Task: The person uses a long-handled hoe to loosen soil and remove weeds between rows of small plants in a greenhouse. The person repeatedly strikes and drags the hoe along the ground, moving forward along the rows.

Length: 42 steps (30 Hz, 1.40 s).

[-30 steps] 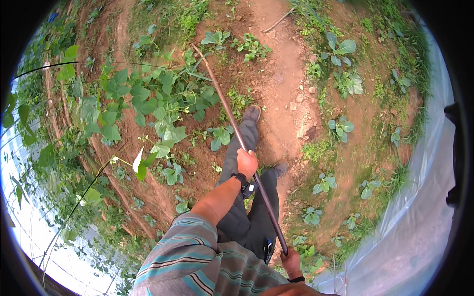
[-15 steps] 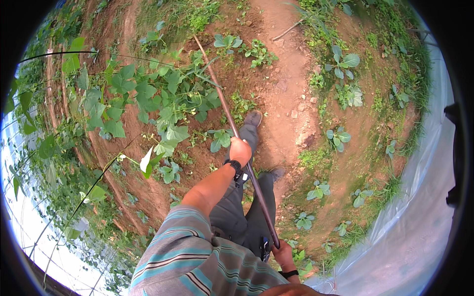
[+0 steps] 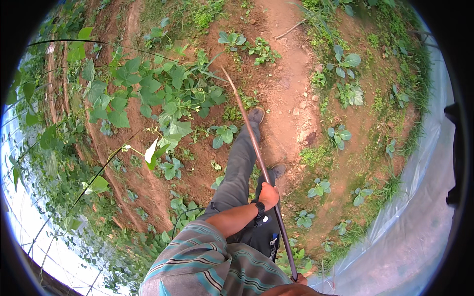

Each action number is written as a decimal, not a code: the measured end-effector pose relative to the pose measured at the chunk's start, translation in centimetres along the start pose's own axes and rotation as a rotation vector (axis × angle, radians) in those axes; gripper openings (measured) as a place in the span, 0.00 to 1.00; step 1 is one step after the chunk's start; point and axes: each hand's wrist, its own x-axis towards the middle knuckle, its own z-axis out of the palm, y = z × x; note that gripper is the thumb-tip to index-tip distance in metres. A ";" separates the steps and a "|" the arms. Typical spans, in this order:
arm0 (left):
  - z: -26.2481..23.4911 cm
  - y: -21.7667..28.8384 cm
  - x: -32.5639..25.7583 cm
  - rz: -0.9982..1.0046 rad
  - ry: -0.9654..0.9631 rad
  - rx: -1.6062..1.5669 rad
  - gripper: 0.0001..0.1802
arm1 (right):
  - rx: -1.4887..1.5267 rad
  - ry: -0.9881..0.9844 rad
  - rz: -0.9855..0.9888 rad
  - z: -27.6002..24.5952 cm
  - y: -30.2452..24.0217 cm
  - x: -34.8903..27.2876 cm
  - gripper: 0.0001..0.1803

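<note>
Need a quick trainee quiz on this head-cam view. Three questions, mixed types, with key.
1. Multiple choice: what is the left hand closed around?
A) a hose
B) a long brown pole
C) a bucket handle

2. True or false: both shoes are on the plastic sheeting.

3. Fill in: the ___ hand is at the end of the pole nearest the bottom of the picture.

Key
1. B.
2. False; they are on the soil.
3. Right; the right hand is at that end, only partly in sight.
</note>
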 end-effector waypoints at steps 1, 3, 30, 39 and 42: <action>-1.0 0.7 0.9 0.032 0.050 -0.003 0.23 | 0.011 0.019 0.011 -0.2 -1.4 1.2 0.13; -4.0 3.5 3.8 0.015 0.105 -0.050 0.24 | -0.029 0.072 -0.027 -0.7 -5.6 4.6 0.13; -22.7 17.1 13.8 0.182 0.364 -0.246 0.21 | -0.210 0.199 -0.260 -6.5 -29.6 14.9 0.13; -35.8 32.3 23.3 0.403 0.665 -0.162 0.21 | 0.192 0.076 -0.418 -5.0 -45.4 27.8 0.13; -29.0 28.7 20.3 0.282 0.531 -0.263 0.20 | 0.076 0.075 -0.226 -5.3 -40.8 24.4 0.12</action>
